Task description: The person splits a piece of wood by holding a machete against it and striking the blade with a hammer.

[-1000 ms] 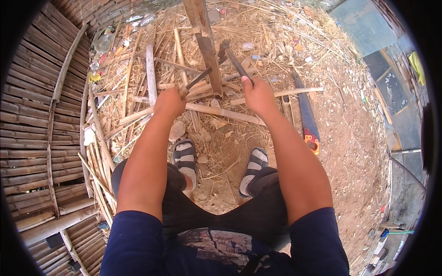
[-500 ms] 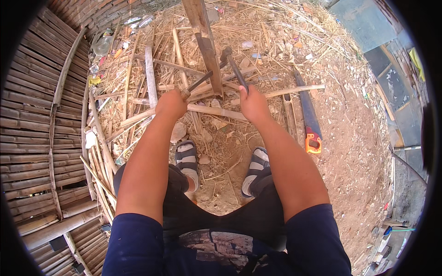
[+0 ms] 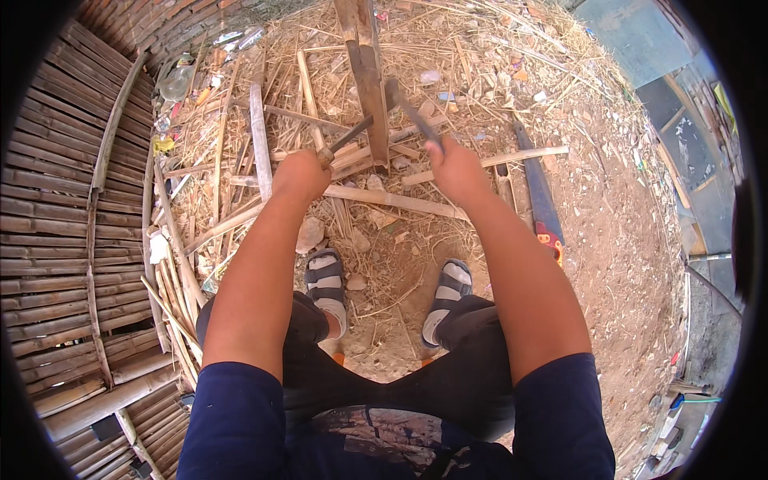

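Note:
My left hand [image 3: 302, 174] is wrapped round the wooden handle of a knife [image 3: 350, 139]. Its straight dark blade reaches up to the left edge of an upright brown bamboo piece [image 3: 370, 96]; the bamboo hides where the tip lies. In my right hand [image 3: 460, 170] is a hammer [image 3: 418, 122], its dark head just right of the bamboo. The bamboo stands among sticks on the ground, its top beyond the upper edge of the view. A lengthwise step or split shows along its side.
Bamboo strips [image 3: 392, 200] and straw litter the ground ahead. A handsaw [image 3: 541, 188] with a red and orange handle lies at the right. A slatted bamboo wall [image 3: 52, 216] rises on the left. My sandalled feet [image 3: 326, 280] stand apart below, near a stone [image 3: 310, 234].
My right hand has shifted right and slightly up with the hammer, whose handle now leans more. The upright bamboo sits slightly farther right. My left hand keeps its grip.

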Motion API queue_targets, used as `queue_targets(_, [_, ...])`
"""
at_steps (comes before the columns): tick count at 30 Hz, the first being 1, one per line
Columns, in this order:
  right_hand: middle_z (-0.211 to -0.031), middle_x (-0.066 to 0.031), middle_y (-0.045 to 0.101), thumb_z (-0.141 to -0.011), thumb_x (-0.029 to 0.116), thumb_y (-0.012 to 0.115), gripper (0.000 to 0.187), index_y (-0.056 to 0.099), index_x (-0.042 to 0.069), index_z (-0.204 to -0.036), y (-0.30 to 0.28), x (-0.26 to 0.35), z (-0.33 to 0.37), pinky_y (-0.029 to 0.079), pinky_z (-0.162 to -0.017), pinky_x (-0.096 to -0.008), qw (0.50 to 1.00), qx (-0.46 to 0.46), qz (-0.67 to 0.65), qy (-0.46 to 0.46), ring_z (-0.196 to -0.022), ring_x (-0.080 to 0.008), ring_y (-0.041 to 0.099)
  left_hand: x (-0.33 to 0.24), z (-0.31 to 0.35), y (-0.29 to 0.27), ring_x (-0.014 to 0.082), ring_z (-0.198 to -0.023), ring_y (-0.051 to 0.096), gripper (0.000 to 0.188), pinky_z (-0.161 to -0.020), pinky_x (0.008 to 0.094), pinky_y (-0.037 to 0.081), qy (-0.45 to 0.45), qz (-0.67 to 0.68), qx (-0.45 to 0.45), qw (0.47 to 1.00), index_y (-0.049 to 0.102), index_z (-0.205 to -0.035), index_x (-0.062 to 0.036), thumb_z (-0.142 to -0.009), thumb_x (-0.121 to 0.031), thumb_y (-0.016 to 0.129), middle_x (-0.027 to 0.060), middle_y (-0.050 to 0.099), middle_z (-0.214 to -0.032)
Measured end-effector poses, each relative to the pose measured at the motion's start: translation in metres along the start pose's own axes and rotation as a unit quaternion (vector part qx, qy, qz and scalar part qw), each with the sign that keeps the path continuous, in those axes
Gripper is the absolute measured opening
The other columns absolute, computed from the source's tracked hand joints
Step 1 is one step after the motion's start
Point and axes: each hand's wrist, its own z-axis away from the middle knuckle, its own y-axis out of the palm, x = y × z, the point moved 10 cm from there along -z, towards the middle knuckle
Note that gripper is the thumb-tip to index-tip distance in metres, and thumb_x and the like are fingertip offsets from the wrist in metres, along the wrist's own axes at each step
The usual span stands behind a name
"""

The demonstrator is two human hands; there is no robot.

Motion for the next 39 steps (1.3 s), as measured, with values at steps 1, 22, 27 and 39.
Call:
queue_targets(1, [-0.086, -0.0282, 0.068, -0.105, 0.044, 0.046, 0.05, 0.064, -0.002, -0.104, 0.022, -0.021, -0.002, 0.051, -0.077, -0.0534, 0.998, 0.03, 0.054, -0.008, -0.085, -0.0447, 0.068, -0.001, -0.004, 0.001, 0.0373, -0.104, 0.07, 0.039, -0.092, 0.0452, 0.056, 0.001, -0.003, 0.005, 1.0, 0.069, -0.11, -0.0013, -0.089, -0.034, 0.072, 0.0205, 0.073, -0.109])
queue_targets(22, [-0.094, -0.03, 0.069, -0.103, 0.045, 0.049, 0.053, 0.068, -0.005, -0.102, 0.054, -0.063, 0.001, 0.052, -0.084, -0.0538, 0.98, 0.157, 0.109, 0.058, -0.096, -0.0462, 0.068, 0.019, -0.013, 0.032, 0.0391, -0.103, 0.069, 0.046, -0.09, 0.0471, 0.055, -0.005, -0.005, 0.018, 1.0, 0.068, -0.108, 0.0011, -0.088, -0.04, 0.075, 0.0234, 0.072, -0.106])
queue_targets(27, [-0.095, -0.0306, 0.069, -0.104, 0.046, 0.045, 0.059, 0.07, -0.006, -0.099, 0.035, -0.087, -0.017, 0.051, -0.089, -0.0539, 0.987, 0.111, 0.075, 0.092, -0.098, -0.0458, 0.067, 0.023, -0.015, 0.043, 0.0394, -0.103, 0.069, 0.046, -0.09, 0.0473, 0.055, -0.014, 0.026, 0.015, 0.999, 0.068, -0.109, 0.0011, -0.088, -0.039, 0.075, 0.0239, 0.072, -0.106])
queue_targets(39, [-0.079, -0.0232, 0.067, -0.105, 0.041, 0.048, 0.045, 0.059, -0.002, -0.097, -0.027, 0.022, -0.033, 0.051, -0.071, -0.0509, 0.987, -0.1, -0.123, 0.006, -0.075, -0.0442, 0.065, 0.021, -0.02, 0.047, 0.0401, -0.102, 0.069, 0.042, -0.089, 0.0474, 0.055, -0.015, 0.016, 0.006, 1.0, 0.068, -0.107, 0.001, -0.087, -0.035, 0.076, 0.0244, 0.072, -0.104])
